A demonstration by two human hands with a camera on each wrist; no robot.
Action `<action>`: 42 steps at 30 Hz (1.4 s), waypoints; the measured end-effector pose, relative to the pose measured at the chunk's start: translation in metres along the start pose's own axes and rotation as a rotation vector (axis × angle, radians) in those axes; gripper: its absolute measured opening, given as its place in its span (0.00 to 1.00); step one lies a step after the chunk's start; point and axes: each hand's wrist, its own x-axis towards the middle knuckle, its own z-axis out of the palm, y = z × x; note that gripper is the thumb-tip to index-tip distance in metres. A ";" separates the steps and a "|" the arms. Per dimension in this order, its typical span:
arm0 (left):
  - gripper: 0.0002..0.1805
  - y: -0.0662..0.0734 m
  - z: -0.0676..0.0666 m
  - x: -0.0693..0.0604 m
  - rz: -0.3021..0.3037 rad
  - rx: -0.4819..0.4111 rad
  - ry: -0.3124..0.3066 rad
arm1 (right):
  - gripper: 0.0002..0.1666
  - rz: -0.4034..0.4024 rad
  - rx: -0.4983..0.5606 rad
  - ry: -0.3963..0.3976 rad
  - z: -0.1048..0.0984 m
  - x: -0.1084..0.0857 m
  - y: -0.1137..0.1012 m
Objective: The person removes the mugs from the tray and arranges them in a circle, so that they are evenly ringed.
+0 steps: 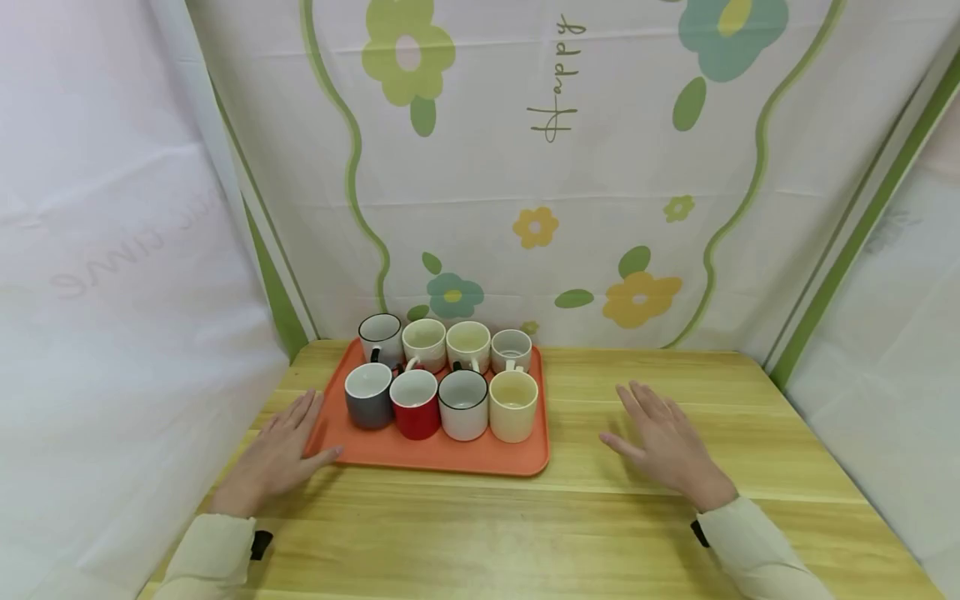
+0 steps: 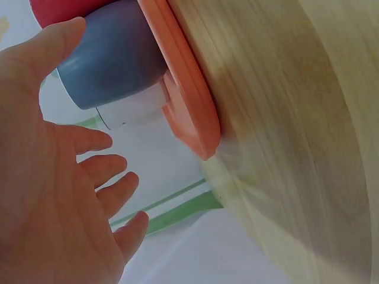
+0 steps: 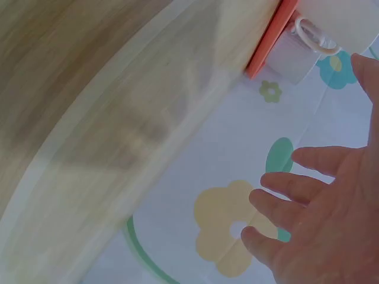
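- Left hand (image 1: pixel 276 454): spread, holding nothing, by the left edge of the orange tray (image 1: pixel 442 457)
- Right hand (image 1: pixel 666 446): spread, holding nothing, well apart
- Tray (eight mugs (image 1: pixel 462 419) aboard): near far-left corner of tabletop (image 1: pixel 495 529)

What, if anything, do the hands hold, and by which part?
Nothing is held: the left hand is by the tray, the right hand over the table.

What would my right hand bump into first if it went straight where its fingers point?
Probably the flowery cloth behind the table, near the bigger orange flower. Your right hand points past the tray's right side. Its height is unclear, so it might brush the table first.
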 end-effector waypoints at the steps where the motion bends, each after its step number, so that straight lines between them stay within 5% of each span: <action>1: 0.56 -0.001 0.000 0.001 -0.004 -0.023 0.000 | 0.54 -0.011 0.015 0.008 0.001 0.002 -0.003; 13: 0.59 -0.032 0.014 0.009 -0.079 -0.393 -0.051 | 0.59 -0.004 0.390 0.003 0.012 0.031 -0.047; 20: 0.59 -0.039 0.018 0.011 -0.164 -0.573 -0.099 | 0.58 -0.012 0.478 0.028 0.023 0.050 -0.072; 24: 0.58 -0.046 0.022 0.011 -0.158 -0.703 -0.113 | 0.57 -0.009 0.503 0.032 0.028 0.059 -0.083; 42: 0.54 -0.059 0.027 0.015 -0.056 -0.863 -0.143 | 0.52 0.082 0.668 0.076 0.048 0.082 -0.109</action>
